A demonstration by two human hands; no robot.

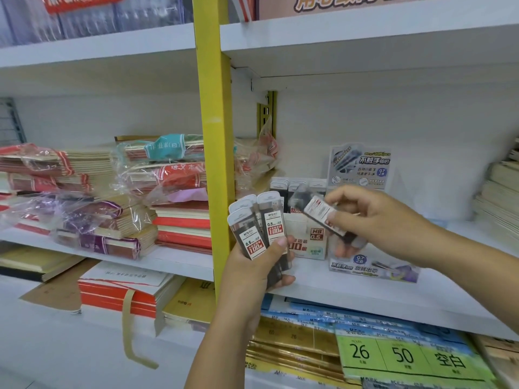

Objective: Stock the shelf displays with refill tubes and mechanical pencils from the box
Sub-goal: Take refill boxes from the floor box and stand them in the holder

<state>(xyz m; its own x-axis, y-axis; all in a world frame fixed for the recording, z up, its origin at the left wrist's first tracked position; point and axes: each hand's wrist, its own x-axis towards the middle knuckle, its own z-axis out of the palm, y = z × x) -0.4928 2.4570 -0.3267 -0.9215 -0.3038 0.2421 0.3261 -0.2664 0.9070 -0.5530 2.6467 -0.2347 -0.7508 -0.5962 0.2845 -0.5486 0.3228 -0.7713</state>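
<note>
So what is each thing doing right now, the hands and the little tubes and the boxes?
Left hand, grips the bunch of tubes.
Bunch of tubes, upright, caps up.
Right hand, pinches the single tube.
Single tube, tilted, near the white box.
White box, on the shelf, more tubes standing behind.
Notebooks, stacked flat, wrapped in plastic.

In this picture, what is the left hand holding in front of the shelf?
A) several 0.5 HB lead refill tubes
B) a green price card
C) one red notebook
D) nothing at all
A: the left hand grips a bunch of lead refill tubes whose labels read 0.5 HB, while the right hand pinches a single tube.
</note>
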